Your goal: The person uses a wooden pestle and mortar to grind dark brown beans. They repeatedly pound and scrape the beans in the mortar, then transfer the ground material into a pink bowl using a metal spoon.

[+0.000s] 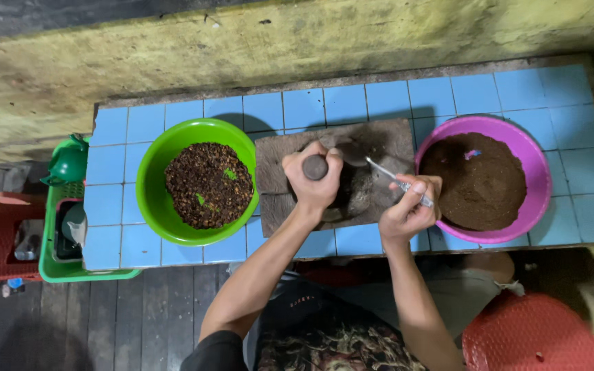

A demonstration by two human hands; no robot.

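Note:
My left hand (313, 177) is closed around a dark stone pestle (315, 167), held upright over a square grey stone grinding slab (278, 159) on the blue-tiled counter (352, 103). My right hand (410, 206) grips a metal spoon (388, 175) whose bowl reaches onto the slab beside the pestle. Left of the slab stands a green bowl (166, 148) holding coarse dark brown bits with a few green flecks. To the right sits a purple bowl (524, 148) filled with fine brown ground powder.
A green plastic basket (53, 264) with a green jug and dishes hangs off the counter's left end. A red plastic stool (531, 333) stands at the lower right, a red crate at the far left. A rough yellowish wall runs behind the counter.

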